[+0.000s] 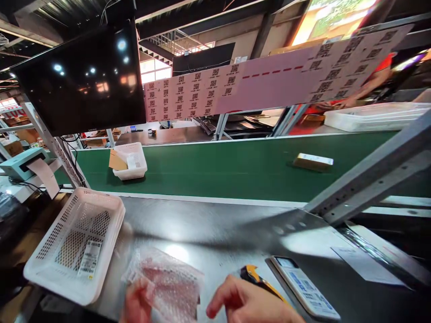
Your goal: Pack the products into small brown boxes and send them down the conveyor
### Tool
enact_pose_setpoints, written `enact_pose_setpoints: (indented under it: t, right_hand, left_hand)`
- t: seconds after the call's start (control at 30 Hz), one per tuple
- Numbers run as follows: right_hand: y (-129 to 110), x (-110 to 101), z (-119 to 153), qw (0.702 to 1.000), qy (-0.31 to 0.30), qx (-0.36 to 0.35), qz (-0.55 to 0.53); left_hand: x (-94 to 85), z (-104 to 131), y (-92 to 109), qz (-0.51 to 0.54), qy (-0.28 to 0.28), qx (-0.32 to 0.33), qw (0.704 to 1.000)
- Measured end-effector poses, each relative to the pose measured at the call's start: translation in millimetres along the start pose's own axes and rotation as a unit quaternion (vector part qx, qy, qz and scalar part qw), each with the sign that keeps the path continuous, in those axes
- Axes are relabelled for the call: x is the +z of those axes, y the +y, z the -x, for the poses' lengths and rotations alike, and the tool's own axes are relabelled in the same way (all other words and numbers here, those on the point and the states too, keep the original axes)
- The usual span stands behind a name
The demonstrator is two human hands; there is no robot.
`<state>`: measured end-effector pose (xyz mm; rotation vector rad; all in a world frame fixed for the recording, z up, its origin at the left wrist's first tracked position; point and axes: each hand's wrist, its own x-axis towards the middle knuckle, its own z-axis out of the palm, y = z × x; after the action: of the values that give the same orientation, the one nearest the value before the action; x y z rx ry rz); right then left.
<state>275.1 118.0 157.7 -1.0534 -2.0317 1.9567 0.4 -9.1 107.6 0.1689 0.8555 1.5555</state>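
Near the bottom of the head view, my left hand (138, 299) grips the left side of a clear bubble-wrap package (173, 287) with something reddish showing through. To the right of the package is my right hand (247, 301), its fingers curled and index finger pointing left, close to a small white piece at the package's edge. Whether it pinches anything is hidden. A yellow and black cutter (261, 280) lies just beyond my right hand. Beside it rests a phone-like device (303, 287) with a patterned face.
A white basket (112, 251) holding a label stands at the left. Behind the metal table (202, 224), a green conveyor (215, 170) carries a small basket (136, 168) and a box (313, 162). A slanted metal post (370, 179) rises at right. A person's arm shows beyond.
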Motion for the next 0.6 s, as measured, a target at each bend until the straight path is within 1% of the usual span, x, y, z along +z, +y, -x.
enact_pose_setpoints:
  t: [0.03,0.07,0.13,0.17,0.2,0.23,0.27,0.3,0.33,0.37,0.4,0.47,0.53,0.6]
  right_hand:
    - [1,-5,-3,1.000,0.027,0.016,-0.004]
    - [-2,-7,-8,0.997,0.075,0.023,-0.009]
    - [-16,-2,-27,0.981,0.193,0.011,-0.023]
    - [-27,4,-39,0.972,0.231,-0.003,-0.035]
    - [-37,12,-51,0.972,0.231,-0.008,-0.051]
    - [-47,20,-63,0.978,0.195,0.001,-0.068]
    - [-56,27,-74,0.987,0.139,0.018,-0.077]
    - [-63,33,-84,0.993,0.083,0.032,-0.082]
    - [-67,37,-93,0.995,0.039,0.042,-0.083]
    - [-69,40,-101,0.995,0.015,0.046,-0.082]
    - [-70,41,-108,0.996,0.008,0.044,-0.082]
    - [-69,43,-121,0.996,0.025,0.034,-0.083]
    - [-70,44,-132,0.997,0.035,0.018,-0.071]
    - [-73,50,-142,0.998,0.028,-0.006,-0.047]
  left_hand:
    - [0.0,-1,5,0.004,0.003,-0.003,1.000]
    - [0.6,-1,9,0.004,0.000,-0.007,1.000]
    - [2.4,0,11,-0.009,-0.020,-0.019,1.000]
    - [3.0,0,9,-0.020,-0.035,-0.024,0.999]
    - [3.0,0,6,-0.029,-0.045,-0.025,0.998]
    - [2.2,-1,2,-0.035,-0.049,-0.021,0.998]
    - [0.5,-1,-3,-0.037,-0.045,-0.014,0.998]
    - [-2.0,-2,-7,-0.037,-0.033,-0.010,0.999]
    - [-4.9,-3,-10,-0.034,-0.019,-0.010,0.999]
    - [-8.2,-4,-12,-0.032,-0.005,-0.014,0.999]
    - [-11.4,-5,-14,-0.031,0.004,-0.023,0.999]
    - [-16.6,-4,-14,-0.023,0.019,-0.033,0.999]
    - [-19.5,0,-13,0.002,0.034,-0.017,0.999]
    - [-20.2,5,-12,0.041,0.051,0.001,0.998]
